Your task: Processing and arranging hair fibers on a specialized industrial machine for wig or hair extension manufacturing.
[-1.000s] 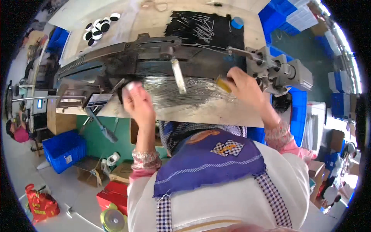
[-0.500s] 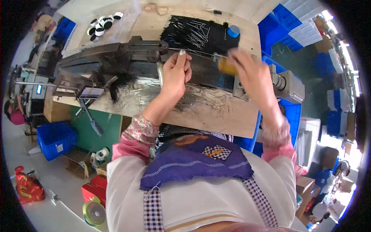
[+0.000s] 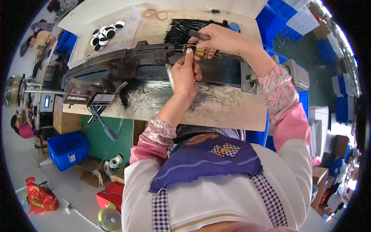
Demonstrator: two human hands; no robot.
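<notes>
My right hand (image 3: pixel 222 38) reaches over the long dark metal machine rail (image 3: pixel 135 58) and is closed around a small tool with a yellow handle (image 3: pixel 199 52). My left hand (image 3: pixel 185 73) is raised to the same spot. Its thumb and finger pinch something small at the tool's tip, too small to make out. A flat silver strip (image 3: pixel 169 75) hangs from the rail beside my left wrist. Below the rail, a spread of thin silver wires (image 3: pixel 154 96) lies on the wooden bench (image 3: pixel 239 116), next to a black tuft of fibres (image 3: pixel 127 92).
A pile of thin black pins (image 3: pixel 179 31) lies behind the rail. A clear tray of black and white discs (image 3: pixel 104 31) sits at the back left. Blue crates (image 3: pixel 65 149) stand on the floor at left, more blue bins (image 3: pixel 286 23) at right. A person (image 3: pixel 23 127) works at far left.
My left hand rose from the silver wires on the bench up to the rail. My right hand moved left along the rail with the tool, and the two hands now meet.
</notes>
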